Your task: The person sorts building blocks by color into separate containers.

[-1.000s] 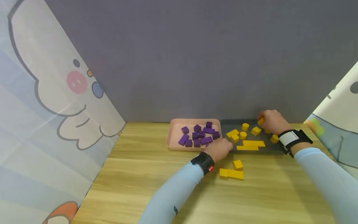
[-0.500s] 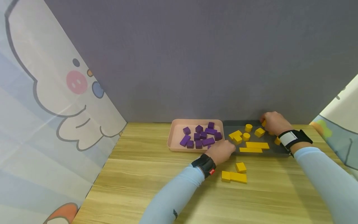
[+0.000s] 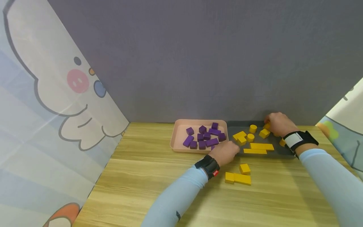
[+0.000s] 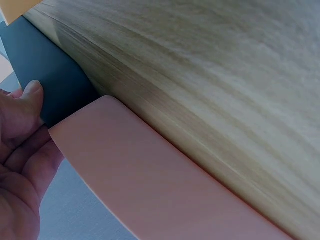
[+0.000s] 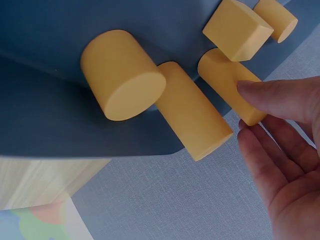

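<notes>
My left hand (image 3: 225,152) grips the front left edge of the dark tray (image 3: 236,125). In the left wrist view its thumb lies on the tray's outer wall, with the fingers behind. Next to it is the pink tray (image 4: 150,165). At the dark tray's far right part, my right hand (image 5: 287,130) pinches a yellow cylinder block (image 5: 227,80) between thumb and fingers, low beside a yellow cube (image 5: 237,30). Two other cylinders, a thick one (image 5: 122,75) and a slimmer one (image 5: 192,112), lie in the tray nearby.
Several purple blocks (image 3: 202,145) lie in the pink tray, left of the dark one. In front, on the wooden table (image 3: 136,176), are a yellow cube (image 3: 244,169), another yellow block (image 3: 229,177) and an oblong one (image 3: 242,179). A grey wall (image 3: 181,63) stands behind.
My right hand has lowered the yellow cylinder slightly into the dark tray, closer to the cube. The left hand keeps its hold on the tray's edge. The head view has shifted a little.
</notes>
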The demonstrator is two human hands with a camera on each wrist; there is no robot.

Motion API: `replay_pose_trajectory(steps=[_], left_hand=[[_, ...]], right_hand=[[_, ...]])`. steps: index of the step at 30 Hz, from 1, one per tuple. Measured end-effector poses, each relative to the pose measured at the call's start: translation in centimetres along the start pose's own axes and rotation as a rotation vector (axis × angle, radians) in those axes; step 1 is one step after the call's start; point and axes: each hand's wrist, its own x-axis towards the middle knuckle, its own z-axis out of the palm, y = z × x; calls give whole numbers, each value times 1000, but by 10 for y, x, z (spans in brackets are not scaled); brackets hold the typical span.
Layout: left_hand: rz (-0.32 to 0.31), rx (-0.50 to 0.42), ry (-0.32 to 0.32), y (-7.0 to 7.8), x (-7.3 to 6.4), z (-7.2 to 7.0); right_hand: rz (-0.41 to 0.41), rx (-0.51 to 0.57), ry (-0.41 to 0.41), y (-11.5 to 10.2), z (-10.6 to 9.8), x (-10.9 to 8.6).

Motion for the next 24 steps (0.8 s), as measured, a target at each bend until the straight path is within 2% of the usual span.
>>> replay_pose_trajectory(steps=[7, 12, 18, 24], left_hand=[[-5, -36, -1, 0, -2, -3], [-2, -29, 8, 1, -2, -5], [6, -38, 18, 1, -1, -4], [6, -28, 26, -1, 0, 0]], right_hand=[[21, -9, 3, -1, -2, -2], [33, 5, 23, -5, -7, -9], [-10, -4, 100, -15, -14, -25], [-73, -13, 185, -36, -15, -52]])
